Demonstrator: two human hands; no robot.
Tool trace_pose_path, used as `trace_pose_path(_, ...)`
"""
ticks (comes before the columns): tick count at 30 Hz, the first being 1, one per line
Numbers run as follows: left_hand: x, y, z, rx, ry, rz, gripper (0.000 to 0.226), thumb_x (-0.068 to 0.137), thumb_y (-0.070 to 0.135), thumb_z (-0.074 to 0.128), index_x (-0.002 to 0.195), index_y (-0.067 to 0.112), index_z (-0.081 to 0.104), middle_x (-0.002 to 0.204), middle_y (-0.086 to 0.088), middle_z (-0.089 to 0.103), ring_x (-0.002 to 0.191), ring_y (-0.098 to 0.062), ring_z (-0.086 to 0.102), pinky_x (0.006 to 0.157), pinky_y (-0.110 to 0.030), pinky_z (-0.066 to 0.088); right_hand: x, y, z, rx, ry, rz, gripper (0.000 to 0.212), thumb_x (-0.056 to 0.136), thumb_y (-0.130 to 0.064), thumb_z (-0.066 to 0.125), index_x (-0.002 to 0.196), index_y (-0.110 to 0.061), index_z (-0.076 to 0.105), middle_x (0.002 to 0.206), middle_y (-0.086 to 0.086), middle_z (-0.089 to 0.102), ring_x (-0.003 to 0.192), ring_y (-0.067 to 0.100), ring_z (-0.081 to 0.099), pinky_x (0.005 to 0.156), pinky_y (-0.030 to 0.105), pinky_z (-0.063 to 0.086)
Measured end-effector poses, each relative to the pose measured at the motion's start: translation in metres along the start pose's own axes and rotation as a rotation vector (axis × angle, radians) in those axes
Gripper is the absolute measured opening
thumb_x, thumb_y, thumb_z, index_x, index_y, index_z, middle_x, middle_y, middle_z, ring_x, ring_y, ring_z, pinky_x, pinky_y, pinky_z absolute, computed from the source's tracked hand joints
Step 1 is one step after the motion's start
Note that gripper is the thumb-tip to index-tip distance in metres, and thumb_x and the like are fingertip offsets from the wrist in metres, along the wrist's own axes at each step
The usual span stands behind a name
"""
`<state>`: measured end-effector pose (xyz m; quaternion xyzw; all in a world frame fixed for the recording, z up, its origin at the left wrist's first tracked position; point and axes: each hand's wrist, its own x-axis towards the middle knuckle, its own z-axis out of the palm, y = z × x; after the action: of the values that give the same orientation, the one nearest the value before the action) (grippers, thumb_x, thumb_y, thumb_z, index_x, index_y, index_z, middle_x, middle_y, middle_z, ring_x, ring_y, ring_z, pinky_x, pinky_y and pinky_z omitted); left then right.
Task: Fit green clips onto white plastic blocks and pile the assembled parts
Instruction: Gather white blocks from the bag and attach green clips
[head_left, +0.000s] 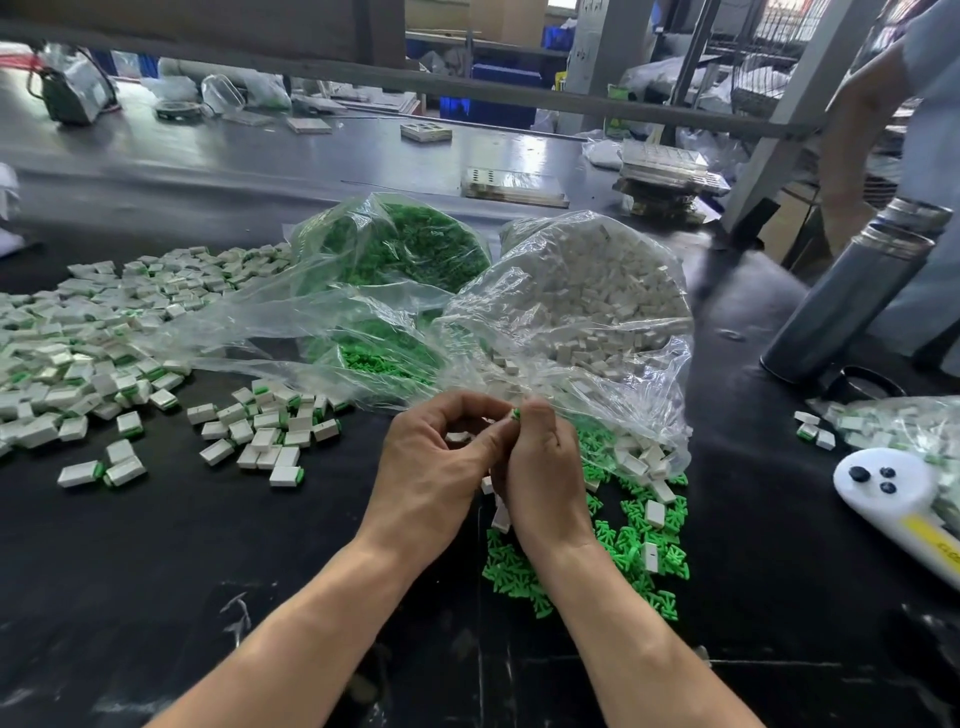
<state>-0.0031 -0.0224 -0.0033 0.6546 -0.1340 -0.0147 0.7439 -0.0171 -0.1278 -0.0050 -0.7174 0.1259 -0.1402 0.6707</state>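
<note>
My left hand (428, 467) and my right hand (543, 467) meet in front of me above the black table. Their fingertips pinch a small white block with a green clip (514, 414) between them; most of the block is hidden by the fingers. Loose green clips (631, 551) and a few white blocks (653, 513) lie just right of my hands. A wide pile of assembled white-and-green parts (104, 353) spreads over the left of the table. An open clear bag of green clips (415, 249) and an open clear bag of white blocks (597, 291) lie behind my hands.
A metal flask (852, 301) stands at the right, with a white handheld device (893, 499) and another bag of parts (904, 426) near the right edge. A person (893, 130) stands at the far right. Trays and clutter sit at the table's back.
</note>
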Motion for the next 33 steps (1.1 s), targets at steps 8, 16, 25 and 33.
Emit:
trace_pose_path(8,0.004,-0.001,-0.016,0.137,0.010,-0.008,0.013,0.077,0.040,0.083,0.088,0.035,0.078,0.085,0.008,0.079,0.076,0.000,0.072,0.068,-0.011,0.052,0.002,-0.007,-0.035,-0.056,-0.053,-0.150,0.039,0.106,-0.048,0.053,0.086,-0.021,0.073,0.068,-0.006,0.063,0.056,0.008,0.052,0.052,0.022,0.040)
trace_pose_path(16,0.003,0.001,-0.021,0.155,-0.014,-0.048,0.011,0.078,0.033,0.084,0.087,0.032,0.078,0.082,0.005,0.078,0.072,-0.001,0.070,0.065,-0.012,0.050,0.001,-0.010,-0.039,-0.202,-0.180,-0.199,0.010,0.096,-0.021,0.074,0.090,-0.029,0.074,0.080,-0.014,0.073,0.073,0.002,0.066,0.070,0.021,0.052)
trace_pose_path(25,0.016,0.006,-0.062,0.854,0.085,-0.199,0.012,0.087,0.029,0.083,0.083,0.034,0.073,0.080,0.016,0.073,0.082,-0.006,0.070,0.074,-0.026,0.052,0.003,-0.006,-0.050,-0.382,-0.097,-0.145,0.012,0.099,-0.032,0.070,0.088,-0.031,0.072,0.081,-0.020,0.071,0.074,-0.002,0.065,0.064,0.010,0.048)
trace_pose_path(33,0.026,0.006,-0.089,1.113,0.281,-0.168,0.009,0.090,0.027,0.078,0.088,0.030,0.071,0.093,0.004,0.073,0.091,-0.022,0.066,0.082,-0.036,0.053,0.010,-0.005,-0.069,-0.553,-0.045,-0.031,0.018,0.099,-0.041,0.069,0.086,-0.028,0.072,0.083,-0.011,0.072,0.080,0.002,0.066,0.066,0.018,0.045)
